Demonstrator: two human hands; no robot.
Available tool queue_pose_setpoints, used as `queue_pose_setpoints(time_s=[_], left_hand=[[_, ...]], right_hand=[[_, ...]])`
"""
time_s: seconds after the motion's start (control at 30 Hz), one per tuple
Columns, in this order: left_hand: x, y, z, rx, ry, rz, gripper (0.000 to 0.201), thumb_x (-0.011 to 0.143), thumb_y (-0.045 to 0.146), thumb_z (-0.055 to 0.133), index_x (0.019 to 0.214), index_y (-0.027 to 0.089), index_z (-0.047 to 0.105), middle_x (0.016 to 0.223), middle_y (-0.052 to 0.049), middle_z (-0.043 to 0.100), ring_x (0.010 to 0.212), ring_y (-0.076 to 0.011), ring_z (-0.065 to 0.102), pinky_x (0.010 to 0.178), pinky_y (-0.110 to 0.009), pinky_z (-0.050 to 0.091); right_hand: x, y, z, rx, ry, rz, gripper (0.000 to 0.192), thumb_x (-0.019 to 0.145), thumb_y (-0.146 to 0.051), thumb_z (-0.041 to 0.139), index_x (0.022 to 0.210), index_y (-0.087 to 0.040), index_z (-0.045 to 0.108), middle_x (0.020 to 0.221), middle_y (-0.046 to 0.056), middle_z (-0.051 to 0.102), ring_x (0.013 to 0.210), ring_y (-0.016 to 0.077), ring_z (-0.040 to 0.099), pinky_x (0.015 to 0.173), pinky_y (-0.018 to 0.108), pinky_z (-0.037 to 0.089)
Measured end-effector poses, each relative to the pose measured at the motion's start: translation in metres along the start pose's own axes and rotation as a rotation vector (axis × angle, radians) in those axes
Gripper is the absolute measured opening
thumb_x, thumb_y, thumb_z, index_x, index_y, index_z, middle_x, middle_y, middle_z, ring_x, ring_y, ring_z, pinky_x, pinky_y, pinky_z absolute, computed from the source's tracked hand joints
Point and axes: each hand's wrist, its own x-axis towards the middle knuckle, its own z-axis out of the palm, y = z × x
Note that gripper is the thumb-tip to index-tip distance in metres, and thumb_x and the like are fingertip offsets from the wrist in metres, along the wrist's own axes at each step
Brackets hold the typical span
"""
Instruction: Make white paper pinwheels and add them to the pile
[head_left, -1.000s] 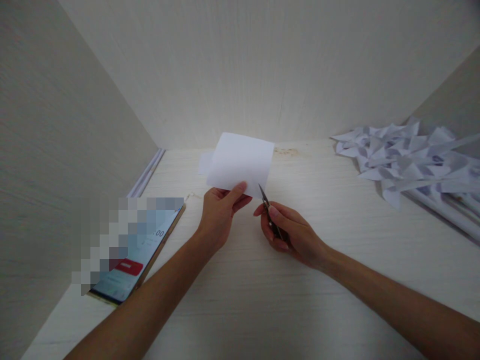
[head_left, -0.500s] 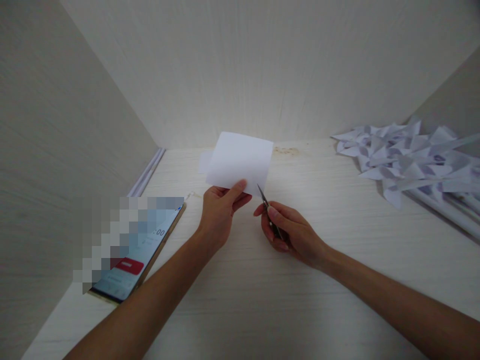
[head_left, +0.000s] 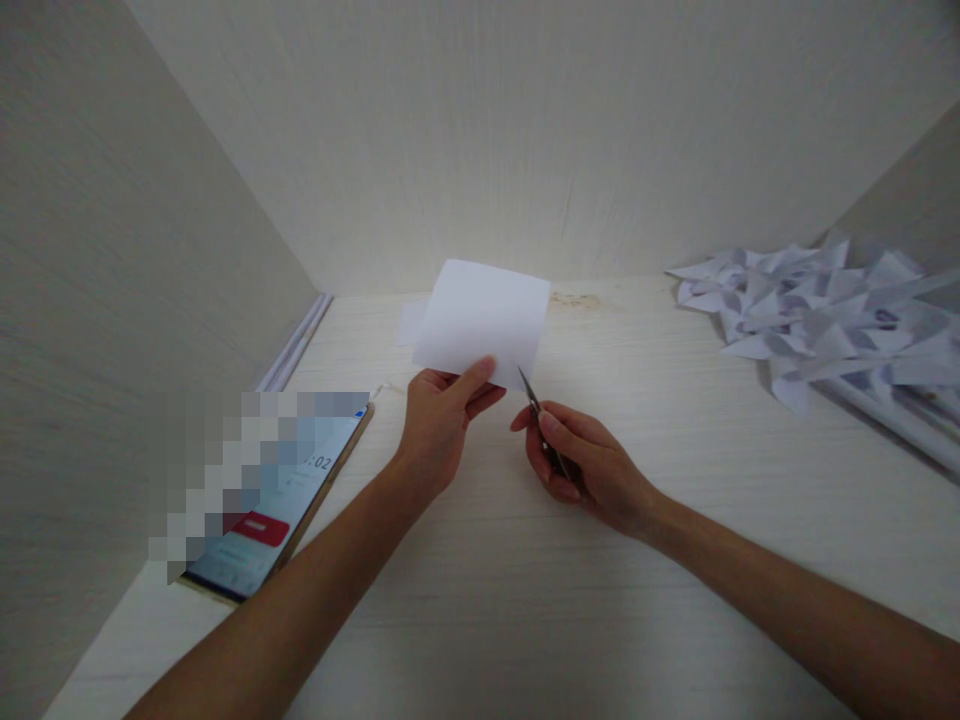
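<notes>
Little has moved since a second ago: the scissors (head_left: 541, 428) have crept a touch to the right with the right hand (head_left: 581, 468), their tip still at the lower right edge of the sheet of paper (head_left: 484, 320), and the phone's timer now reads a later figure. The left hand (head_left: 442, 420), just left of centre, pinches the sheet's lower edge between thumb and fingers and holds it tilted up above the table (head_left: 525, 600). The right hand, just right of centre, is curled tightly around the scissors' handles; the blades look nearly closed, though they are too small to tell for sure. A phone (head_left: 281, 505) lies flat at the lower left, beside the left forearm, its upper part blurred out. A heap of folded paper shapes (head_left: 810, 315) fills the upper right, well apart from both hands. A small paper scrap (head_left: 411, 322) lies behind the sheet, by the back wall (head_left: 480, 130).
</notes>
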Motion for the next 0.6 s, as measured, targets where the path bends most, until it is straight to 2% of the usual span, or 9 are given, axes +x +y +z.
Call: queue_pose_setpoints(time_s=[0.6], left_hand=[[-0.0014,-0.0006,0.0016,0.006,0.021,-0.003,0.017,0.053,0.019,0.072,0.066,0.014,0.063,0.066,0.0,0.066,0.061,-0.0099,0.06,0.062,-0.023,0.05]], right_hand=[[-0.0002,-0.0002,0.0,-0.014,0.015,-0.002,0.021,0.081,-0.037,0.047,0.082,-0.017,0.05,0.05,-0.008,0.043,0.031,0.002,0.029,0.03,0.017,0.017]])
